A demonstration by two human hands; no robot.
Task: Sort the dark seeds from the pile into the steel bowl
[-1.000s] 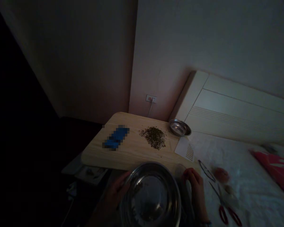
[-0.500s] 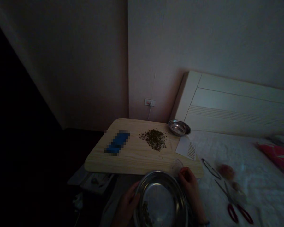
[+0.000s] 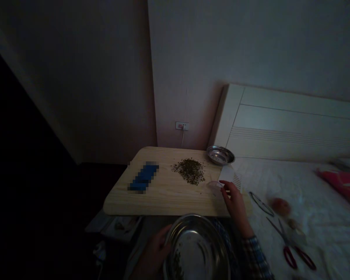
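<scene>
At bottom center of the frame, 1 large metal bowl [image 3: 196,251], rim gripped in left hand [image 3: 155,251]; right of center, clear item [image 3: 215,186] pinched narrowly in right hand [image 3: 233,200], near dark bits [image 3: 190,170] scattered on wooden table [image 3: 160,201].

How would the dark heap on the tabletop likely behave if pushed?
The heap would probably spread rather than slide as one, since it looks like small loose bits. Strays around its edge suggest pieces scatter easily on the flat tabletop.
</scene>
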